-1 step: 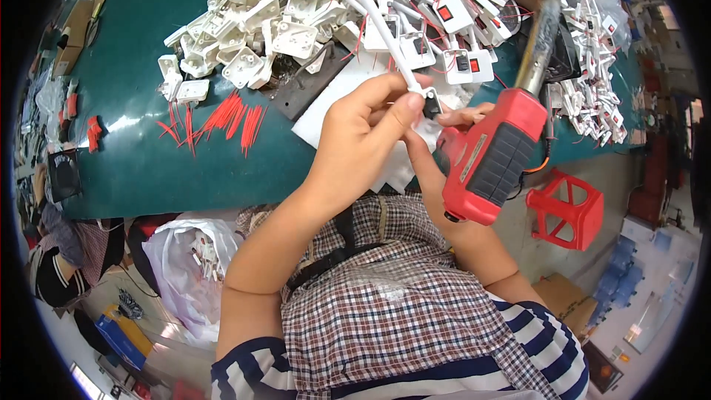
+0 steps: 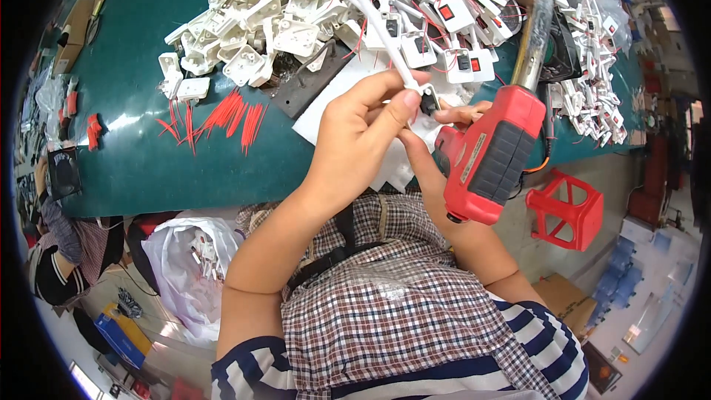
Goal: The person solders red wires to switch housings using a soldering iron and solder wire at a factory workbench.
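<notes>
Left hand (image 2: 363,137) pinching one white switch part (image 2: 424,96), right hand (image 2: 444,141), one red heat gun (image 2: 492,152)

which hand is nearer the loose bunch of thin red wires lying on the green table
Left. The left hand is raised just right of the thin red wires, with bare green table between them. The right hand sits farther right, beside the red power tool.

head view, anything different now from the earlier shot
Nothing visibly changed. The left hand pinches the small white switch part with its white cable at the same spot over the white sheet, the right hand grips the red heat gun at the same tilt, and the loose red wires lie where they were on the green table.
</notes>
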Demonstrator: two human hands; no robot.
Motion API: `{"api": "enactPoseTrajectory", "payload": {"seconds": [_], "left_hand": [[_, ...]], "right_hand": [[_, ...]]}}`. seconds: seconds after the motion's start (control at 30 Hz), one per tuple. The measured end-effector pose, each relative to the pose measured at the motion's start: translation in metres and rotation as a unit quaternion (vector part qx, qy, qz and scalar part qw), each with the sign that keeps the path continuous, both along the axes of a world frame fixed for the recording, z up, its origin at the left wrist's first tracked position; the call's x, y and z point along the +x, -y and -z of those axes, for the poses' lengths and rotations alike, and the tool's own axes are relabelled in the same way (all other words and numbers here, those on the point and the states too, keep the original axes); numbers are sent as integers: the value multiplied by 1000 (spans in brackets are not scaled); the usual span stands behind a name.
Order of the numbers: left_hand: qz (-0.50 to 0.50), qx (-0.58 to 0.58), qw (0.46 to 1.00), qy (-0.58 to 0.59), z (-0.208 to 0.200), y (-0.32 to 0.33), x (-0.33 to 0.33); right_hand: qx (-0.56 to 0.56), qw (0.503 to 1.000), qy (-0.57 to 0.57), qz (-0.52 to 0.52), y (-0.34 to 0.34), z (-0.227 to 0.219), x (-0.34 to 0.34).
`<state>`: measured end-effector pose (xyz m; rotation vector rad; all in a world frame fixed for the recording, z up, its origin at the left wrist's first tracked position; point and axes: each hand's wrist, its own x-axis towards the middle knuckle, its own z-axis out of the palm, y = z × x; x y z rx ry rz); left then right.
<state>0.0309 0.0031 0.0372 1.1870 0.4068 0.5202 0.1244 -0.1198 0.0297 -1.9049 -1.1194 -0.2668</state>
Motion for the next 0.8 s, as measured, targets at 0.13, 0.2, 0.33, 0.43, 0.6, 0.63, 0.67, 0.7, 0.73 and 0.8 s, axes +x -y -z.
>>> {"api": "enactPoseTrajectory", "payload": {"seconds": [0.13,0.2,0.33,0.43,0.6,0.63,0.67,0.7,0.73,0.8], "left_hand": [[-63,-41,997,-6,-2,2,-7],[-112,-29,993,8,-2,9,-6],[-164,149,975,-22,5,18,-8],[-198,281,937,-58,7,22,-11],[-202,348,910,-97,18,23,-17],[-204,342,912,-97,19,23,-17],[-205,336,914,-97,20,23,-18],[-207,335,914,-98,21,23,-18],[-216,339,911,-90,23,22,-17],[-226,342,909,-82,23,21,-18]], "right_hand": [[-6,1000,-17,-23,1,1,-1],[57,988,-137,-48,0,14,-4],[70,996,-53,-32,-2,29,-4],[37,994,-84,-55,-5,21,-8],[-3,992,-105,-67,-6,24,-12],[-6,992,-114,-61,-7,24,-14],[-10,991,-123,-54,-8,23,-15],[-11,991,-123,-56,-9,23,-15],[-23,993,-106,-55,-9,23,-14],[-36,994,-89,-56,-10,20,-14]]}}
